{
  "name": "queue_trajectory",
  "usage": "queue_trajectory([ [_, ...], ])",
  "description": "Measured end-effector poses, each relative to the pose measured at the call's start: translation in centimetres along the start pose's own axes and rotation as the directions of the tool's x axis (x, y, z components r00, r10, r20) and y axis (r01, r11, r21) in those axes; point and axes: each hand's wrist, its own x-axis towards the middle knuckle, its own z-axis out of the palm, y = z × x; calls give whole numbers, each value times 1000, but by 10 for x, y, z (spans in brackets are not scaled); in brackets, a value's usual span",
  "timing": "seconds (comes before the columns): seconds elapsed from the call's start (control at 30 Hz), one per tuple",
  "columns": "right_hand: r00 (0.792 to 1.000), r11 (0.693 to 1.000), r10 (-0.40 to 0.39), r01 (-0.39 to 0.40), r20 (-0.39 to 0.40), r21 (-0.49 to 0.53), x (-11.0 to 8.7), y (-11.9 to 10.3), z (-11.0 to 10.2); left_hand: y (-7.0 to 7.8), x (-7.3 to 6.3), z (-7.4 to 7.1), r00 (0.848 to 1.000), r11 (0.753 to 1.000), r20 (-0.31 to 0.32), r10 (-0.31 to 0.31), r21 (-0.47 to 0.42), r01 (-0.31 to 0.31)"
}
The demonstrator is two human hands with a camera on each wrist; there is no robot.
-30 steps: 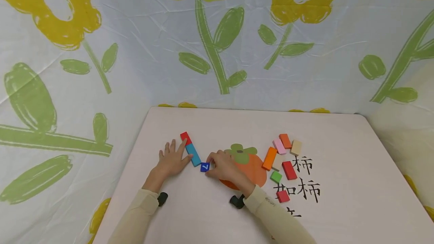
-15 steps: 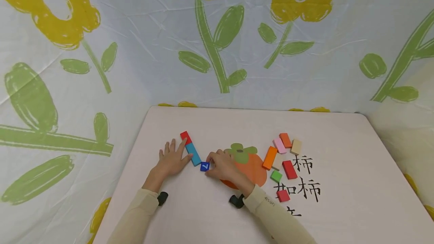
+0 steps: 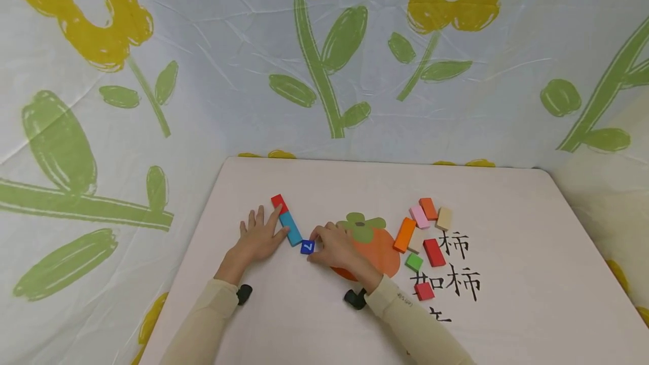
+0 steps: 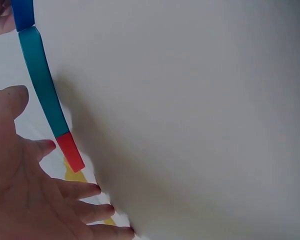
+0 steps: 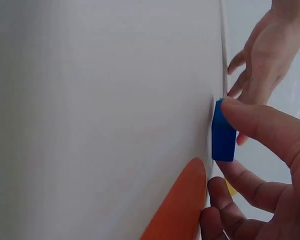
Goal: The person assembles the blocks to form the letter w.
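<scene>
A red block [image 3: 278, 201] and a longer light-blue block [image 3: 291, 230] lie end to end on the table, forming a slanted bar. Against this bar my left hand [image 3: 258, 240] rests with spread fingers, its index fingertip at the red block and its thumb by the light-blue one. My right hand [image 3: 336, 248] pinches a small dark-blue block [image 3: 307, 247] marked with a 7, thumb on one side and index finger on the other. In the left wrist view, that dark-blue block [image 4: 24, 14] meets the end of the light-blue block [image 4: 44, 82].
Right of the printed persimmon [image 3: 377, 252] lie several loose blocks, among them an orange block [image 3: 404, 235], a green block [image 3: 413, 262], a pink block [image 3: 419, 217] and a red block [image 3: 434, 253]. Flower-printed cloth [image 3: 243, 100] hangs behind the table [image 3: 532, 230].
</scene>
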Motion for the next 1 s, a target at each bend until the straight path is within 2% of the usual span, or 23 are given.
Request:
queue_trajectory([
  [0.17,999,994,-42,44,-22,98,-6,5,-7,7,-4,7,1000,1000,-15,11,21,-11],
  [0.3,995,967,-71,85,-67,239,-17,13,-16,18,-13,17,1000,999,-19,20,48,-19],
  [0.4,994,939,-57,85,-95,333,-31,19,-25,27,-19,23,1000,998,-23,16,59,-14],
  [0.5,992,920,-20,67,-123,385,-46,25,-34,35,-23,27,1000,998,-26,8,60,-6],
  [0.67,980,941,23,46,-197,336,-70,36,-47,42,-26,26,1000,998,-23,-15,52,16],
  [0.83,960,955,34,50,-277,293,-90,50,-57,41,-27,26,1000,998,-18,-20,55,21],
  [1.0,937,965,81,11,-339,261,-107,68,-67,38,-27,27,1000,998,-18,-13,67,14],
])
